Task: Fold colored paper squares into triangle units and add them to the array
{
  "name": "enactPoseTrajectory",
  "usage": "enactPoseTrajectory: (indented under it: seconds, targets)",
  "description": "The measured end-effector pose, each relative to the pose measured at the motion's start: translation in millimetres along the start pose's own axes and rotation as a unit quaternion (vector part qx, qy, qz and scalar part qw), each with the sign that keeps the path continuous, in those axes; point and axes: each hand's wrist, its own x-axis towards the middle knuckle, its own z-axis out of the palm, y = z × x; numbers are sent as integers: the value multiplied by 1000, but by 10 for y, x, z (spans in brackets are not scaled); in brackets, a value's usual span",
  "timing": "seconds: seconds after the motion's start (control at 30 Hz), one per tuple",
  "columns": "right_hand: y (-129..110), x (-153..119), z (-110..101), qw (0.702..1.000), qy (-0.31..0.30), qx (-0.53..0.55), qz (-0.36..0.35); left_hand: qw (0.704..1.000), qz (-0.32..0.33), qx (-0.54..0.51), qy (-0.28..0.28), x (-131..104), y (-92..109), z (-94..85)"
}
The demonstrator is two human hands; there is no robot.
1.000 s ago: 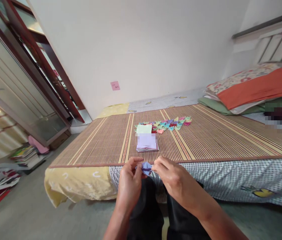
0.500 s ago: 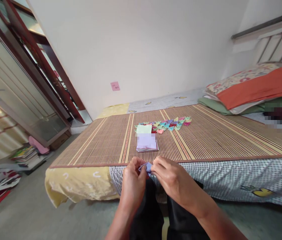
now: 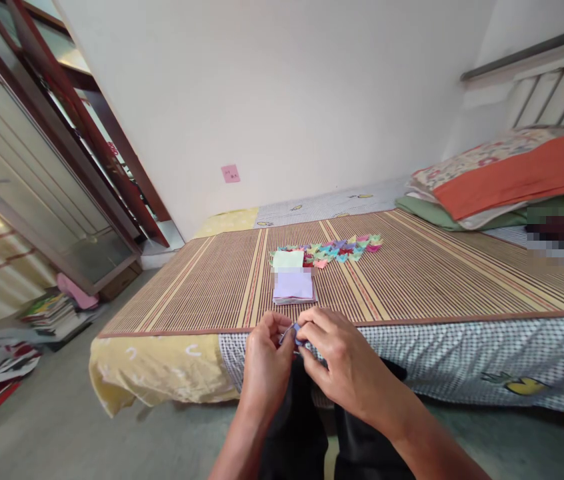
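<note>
Between my hands, just off the bed's front edge, is a small folded piece of purple paper (image 3: pixel 298 334). My left hand (image 3: pixel 268 357) pinches its left side between thumb and fingers. On its right side are the thumb and fingertips of my right hand (image 3: pixel 339 353), curled around the paper and hiding part of it. A stack of purple paper squares (image 3: pixel 293 285) lies on the mat beyond my hands. Behind that stack is a pale green paper square (image 3: pixel 289 259). Several small folded paper pieces (image 3: pixel 345 249) in many colours spread out behind and to the right.
A striped bamboo mat (image 3: pixel 202 287) covers the bed. Folded bedding with an orange pillow (image 3: pixel 517 177) is piled at the right. A pink note (image 3: pixel 231 173) sticks to the wall. Books (image 3: pixel 48 312) stand on the floor at the left, near the door (image 3: pixel 37 160).
My right hand's fingers have shifted up and spread a little around the purple paper, covering more of it. My left hand keeps its pinch in nearly the same place.
</note>
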Motion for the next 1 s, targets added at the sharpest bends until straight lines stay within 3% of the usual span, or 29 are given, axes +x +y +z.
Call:
enactPoseTrajectory:
  seconds: [0.2,0.47,1.0]
  targets:
    - [39,-14,48,999,16,-28,33,999,14,4,36,4,-31,-9]
    - [28,-32,132,998,9,-50,48,998,26,33,40,6,-45,-6]
    - [3,-39,204,997,16,-73,36,998,23,50,-13,-39,57,1]
